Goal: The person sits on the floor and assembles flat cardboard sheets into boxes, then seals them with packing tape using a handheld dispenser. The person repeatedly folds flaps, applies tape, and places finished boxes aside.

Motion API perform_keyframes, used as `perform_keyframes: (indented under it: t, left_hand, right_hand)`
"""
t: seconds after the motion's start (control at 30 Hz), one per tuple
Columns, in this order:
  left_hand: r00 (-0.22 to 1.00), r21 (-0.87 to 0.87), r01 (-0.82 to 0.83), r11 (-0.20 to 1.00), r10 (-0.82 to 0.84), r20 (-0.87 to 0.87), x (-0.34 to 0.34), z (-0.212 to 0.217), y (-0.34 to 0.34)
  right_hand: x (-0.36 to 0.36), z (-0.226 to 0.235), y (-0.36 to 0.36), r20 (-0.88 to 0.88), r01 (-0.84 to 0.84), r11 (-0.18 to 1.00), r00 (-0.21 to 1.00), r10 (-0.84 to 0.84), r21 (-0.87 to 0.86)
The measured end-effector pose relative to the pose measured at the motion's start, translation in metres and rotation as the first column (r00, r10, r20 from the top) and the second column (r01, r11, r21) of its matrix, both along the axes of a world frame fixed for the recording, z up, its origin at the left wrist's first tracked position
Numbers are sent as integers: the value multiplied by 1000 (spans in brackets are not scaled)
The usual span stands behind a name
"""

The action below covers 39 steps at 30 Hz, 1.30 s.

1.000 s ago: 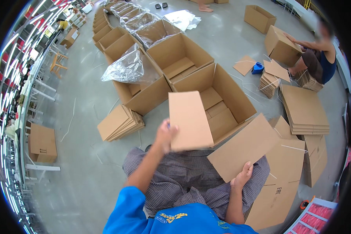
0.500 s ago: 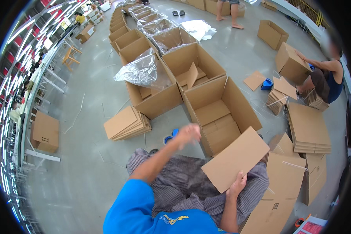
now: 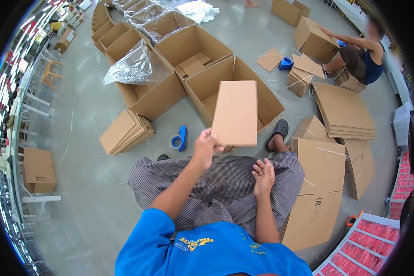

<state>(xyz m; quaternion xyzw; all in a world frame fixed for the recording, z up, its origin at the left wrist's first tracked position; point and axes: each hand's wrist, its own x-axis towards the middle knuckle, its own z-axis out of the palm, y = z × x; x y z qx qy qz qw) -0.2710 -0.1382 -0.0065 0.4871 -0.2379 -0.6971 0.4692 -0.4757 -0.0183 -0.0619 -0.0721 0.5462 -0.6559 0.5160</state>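
Note:
A flat rectangular cardboard sheet (image 3: 237,112) is gripped at its lower left corner by my left hand (image 3: 205,148). The sheet is raised in front of the nearest open cardboard box (image 3: 204,89) and covers part of its inside. My right hand (image 3: 264,177) rests above my right thigh, palm up, with its fingers loosely spread and nothing in them. On the floor left of my left hand lies a blue tape dispenser (image 3: 179,139). Farther left is a stack of cardboard sheets (image 3: 128,133).
More open boxes (image 3: 198,43) run in two rows toward the far left, some with clear plastic bags (image 3: 131,66). Flattened cartons (image 3: 319,184) lie at my right. Beyond them a person (image 3: 363,55) sits handling a box (image 3: 316,40). A crate of pink packs (image 3: 365,248) stands at lower right.
The cardboard sheet has passed from my right hand to my left and moved up and left over the box. My right hand has let go. The whole view has shifted right.

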Motion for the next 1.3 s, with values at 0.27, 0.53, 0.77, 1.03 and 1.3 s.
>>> perform_keyframes:
  t: [0.27,0.53,0.77,1.03,1.3]
  left_hand:
    - [909,66,342,938,-347,231,-14,-80,-46]
    - [427,245,265,933,-341,837,73,-174,72]
    - [457,177,113,978,-210,864,84,-175,65]
    - [575,17,-383,924,224,787,143,-222,45]
    - [364,277,134,952,-307,880,187,-263,-20]
  right_hand:
    - [2,-13,8,-42,-166,985,985,168,54]
    - [14,-10,2,-114,-309,945,940,321,110]
    - [22,12,28,-285,-469,877,830,479,107]
    - [-59,84,54,-697,-290,937,630,341,196]
    - [-88,69,60,-947,-105,942,-7,320,319]
